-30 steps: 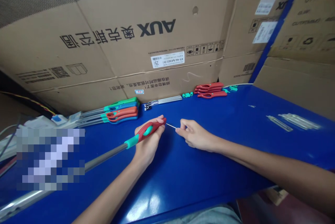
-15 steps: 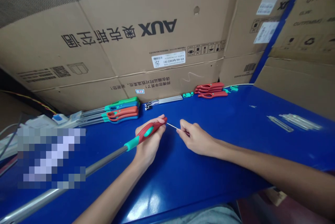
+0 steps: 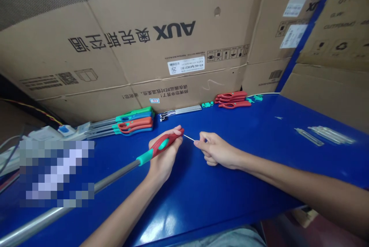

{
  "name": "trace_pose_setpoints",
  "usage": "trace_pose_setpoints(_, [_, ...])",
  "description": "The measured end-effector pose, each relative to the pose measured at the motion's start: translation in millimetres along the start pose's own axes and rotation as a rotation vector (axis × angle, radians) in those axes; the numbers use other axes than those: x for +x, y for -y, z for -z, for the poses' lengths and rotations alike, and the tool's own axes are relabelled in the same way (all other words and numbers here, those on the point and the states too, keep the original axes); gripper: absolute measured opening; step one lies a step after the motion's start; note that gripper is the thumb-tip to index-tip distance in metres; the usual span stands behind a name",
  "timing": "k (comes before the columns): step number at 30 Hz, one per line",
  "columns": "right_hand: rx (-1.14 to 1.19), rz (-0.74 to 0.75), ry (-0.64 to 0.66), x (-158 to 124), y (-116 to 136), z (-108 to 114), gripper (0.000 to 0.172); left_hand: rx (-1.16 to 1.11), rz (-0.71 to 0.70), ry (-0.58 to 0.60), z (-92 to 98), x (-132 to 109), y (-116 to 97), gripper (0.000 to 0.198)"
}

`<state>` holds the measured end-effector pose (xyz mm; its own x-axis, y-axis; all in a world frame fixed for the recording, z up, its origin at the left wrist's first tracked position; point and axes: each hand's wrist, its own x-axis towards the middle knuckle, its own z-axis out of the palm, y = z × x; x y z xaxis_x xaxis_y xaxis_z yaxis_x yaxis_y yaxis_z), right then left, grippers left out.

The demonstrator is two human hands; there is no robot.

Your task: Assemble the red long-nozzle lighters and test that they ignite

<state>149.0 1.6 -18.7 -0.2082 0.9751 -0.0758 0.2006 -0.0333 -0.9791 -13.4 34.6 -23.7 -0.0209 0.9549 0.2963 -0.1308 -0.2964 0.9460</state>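
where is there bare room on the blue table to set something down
Between the forearms, and between the right hand and the clear tubes, the blue table shows bare. Crowded: along the cardboard, with multicoloured handles, metal rods and red handles.

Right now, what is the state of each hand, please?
Left hand: closed, holding the red handle.
Right hand: closed, holding a thin metal rod.

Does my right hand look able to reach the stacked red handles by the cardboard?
Probably yes: nothing appears to stand between your right hand and the stacked red handles, though it grips a thin shaft.
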Motion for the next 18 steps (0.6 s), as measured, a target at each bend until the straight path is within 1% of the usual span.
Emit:
trace_pose_setpoints(3, [0.047, -0.014, -0.020, 0.0, 1.4, -1.2, 0.028, -0.005, 0.005, 0.001, -0.4, -0.2, -0.5, 0.010])
trace_pose_setpoints(8, [0.170, -0.111, 0.052, -0.8, 4.5, -0.4, 0.027, -0.015, 0.016, -0.011, -1.2, -0.9, -1.0, 0.010])
trace_pose_setpoints(14, [0.314, -0.211, 0.123, -1.6, 8.6, 4.0, 0.031, -0.029, 0.030, -0.009, -1.6, -0.9, 0.9, 0.010])
trace_pose_setpoints(18, [0.359, -0.259, 0.147, -2.2, 11.3, 7.4, 0.032, -0.051, 0.046, -0.012, -2.6, -0.7, 0.6, 0.010])
